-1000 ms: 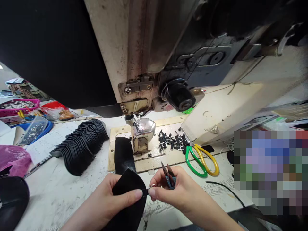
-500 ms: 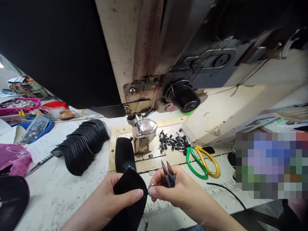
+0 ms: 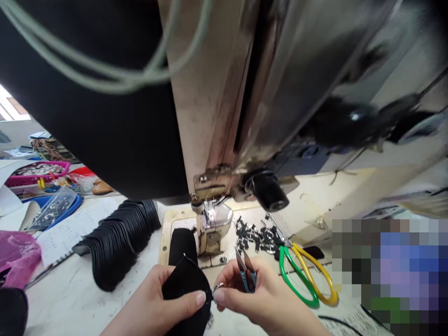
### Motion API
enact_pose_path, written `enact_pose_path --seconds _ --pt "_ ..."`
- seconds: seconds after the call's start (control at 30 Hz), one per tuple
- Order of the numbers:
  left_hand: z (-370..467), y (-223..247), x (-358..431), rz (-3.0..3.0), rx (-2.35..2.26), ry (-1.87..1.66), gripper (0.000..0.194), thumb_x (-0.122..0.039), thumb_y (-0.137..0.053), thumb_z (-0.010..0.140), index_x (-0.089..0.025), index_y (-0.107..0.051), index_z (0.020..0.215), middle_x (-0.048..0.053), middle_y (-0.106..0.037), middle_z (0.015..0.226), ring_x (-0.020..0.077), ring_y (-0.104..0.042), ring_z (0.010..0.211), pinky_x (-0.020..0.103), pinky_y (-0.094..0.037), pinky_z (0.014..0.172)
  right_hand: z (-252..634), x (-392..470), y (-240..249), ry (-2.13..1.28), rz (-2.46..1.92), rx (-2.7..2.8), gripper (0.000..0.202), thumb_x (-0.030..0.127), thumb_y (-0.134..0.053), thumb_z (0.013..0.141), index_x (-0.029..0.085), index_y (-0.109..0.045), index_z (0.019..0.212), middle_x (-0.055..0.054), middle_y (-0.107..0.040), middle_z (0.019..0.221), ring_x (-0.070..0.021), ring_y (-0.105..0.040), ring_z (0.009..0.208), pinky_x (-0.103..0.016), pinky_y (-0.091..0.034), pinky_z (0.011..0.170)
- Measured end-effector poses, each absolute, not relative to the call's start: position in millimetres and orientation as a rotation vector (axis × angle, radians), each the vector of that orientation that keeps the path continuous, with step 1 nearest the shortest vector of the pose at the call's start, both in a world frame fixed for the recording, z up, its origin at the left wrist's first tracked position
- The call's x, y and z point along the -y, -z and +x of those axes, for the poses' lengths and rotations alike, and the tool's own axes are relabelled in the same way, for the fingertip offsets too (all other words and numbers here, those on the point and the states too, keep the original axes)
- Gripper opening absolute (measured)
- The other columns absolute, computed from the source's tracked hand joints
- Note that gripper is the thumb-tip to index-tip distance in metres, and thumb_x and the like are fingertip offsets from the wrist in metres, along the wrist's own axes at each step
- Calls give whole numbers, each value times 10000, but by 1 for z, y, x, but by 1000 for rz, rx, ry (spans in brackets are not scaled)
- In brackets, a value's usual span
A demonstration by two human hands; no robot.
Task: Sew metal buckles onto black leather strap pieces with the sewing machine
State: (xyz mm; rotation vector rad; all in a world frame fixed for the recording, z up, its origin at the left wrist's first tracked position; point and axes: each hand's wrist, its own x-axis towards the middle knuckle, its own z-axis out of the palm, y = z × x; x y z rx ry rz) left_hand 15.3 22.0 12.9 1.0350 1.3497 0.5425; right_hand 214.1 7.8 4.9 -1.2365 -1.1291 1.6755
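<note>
My left hand (image 3: 159, 305) pinches a rounded black leather piece (image 3: 184, 285) at its right edge. My right hand (image 3: 259, 298) holds small thread snips (image 3: 246, 273), blades pointing up, and its thumb and forefinger pinch a small metal ring (image 3: 217, 287) at the edge of the piece. Both hands meet just in front of the sewing machine's presser foot (image 3: 212, 226). Another black piece (image 3: 182, 243) lies beside the foot.
A fanned stack of black pieces (image 3: 121, 235) lies at left. Small black tabs (image 3: 257, 235) and green-and-yellow scissors (image 3: 303, 275) lie right of the foot. The sewing machine head (image 3: 262, 102) looms overhead. Blue tray (image 3: 58, 210), pink basket (image 3: 33, 170) and pink bag (image 3: 17, 254) sit far left.
The view has tilted upward, so the machine head fills more of the picture and the hands sit lower. The hands keep the same grip on the piece, ring and snips.
</note>
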Motion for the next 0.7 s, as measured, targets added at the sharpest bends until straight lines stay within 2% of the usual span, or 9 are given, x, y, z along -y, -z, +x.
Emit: enact_pose_path --seconds 0.13,0.27,0.37,0.43,0.53,0.6,0.7 --pt "14 -30 -51 1061 -1310 -614 379 -413 -829 637 -142 -697 867 17 -757 732 228 -681 723 310 -495 678 212 -29 -20 -1364 -1179 1241 174 265 -777 719 202 -731 875 40 -596 683 -136 -551 657 -249 -429 644" --pt "18 -49 -70 1090 -1301 -678 255 -314 -816 643 -179 -726 840 -13 -777 810 222 -675 846 282 -480 774 208 -43 -28 -1103 -1224 1327 230 330 -736 754 229 -763 960 31 -598 687 -150 -558 636 -268 -443 630" --pt "23 -53 -81 1089 -1277 -644 175 -313 -801 654 -197 -747 772 -38 -744 745 184 -643 781 255 -466 740 208 -50 -27 -847 -1314 1430 181 317 -687 765 232 -768 903 24 -627 625 -150 -546 556 -258 -430 553" --pt "24 -52 -88 1126 -1191 -614 195 -337 -781 671 -190 -765 799 -13 -750 757 201 -650 788 271 -476 736 210 -54 -24 -712 -1307 1487 110 306 -669 780 224 -743 783 15 -638 605 -155 -563 548 -246 -445 533" --pt "24 -50 -98 1195 -1114 -628 256 -377 -765 684 -176 -796 841 57 -796 821 296 -696 922 370 -505 861 215 -60 -21 -587 -1280 1533 200 309 -659 810 220 -674 631 4 -648 587 -166 -608 576 -233 -488 550" --pt "22 -51 -102 1250 -1231 -649 257 -412 -785 665 -193 -814 798 76 -814 853 351 -699 999 449 -475 976 219 -62 -20 -542 -1257 1549 194 295 -652 818 225 -685 640 -1 -672 600 -177 -639 599 -238 -515 576" --pt "22 -56 -104 1270 -1409 -635 267 -469 -804 636 -234 -824 762 67 -821 931 392 -678 1089 513 -421 1063 222 -65 -21 -512 -1227 1606 191 265 -653 808 239 -697 624 11 -673 567 -187 -662 595 -245 -533 585"
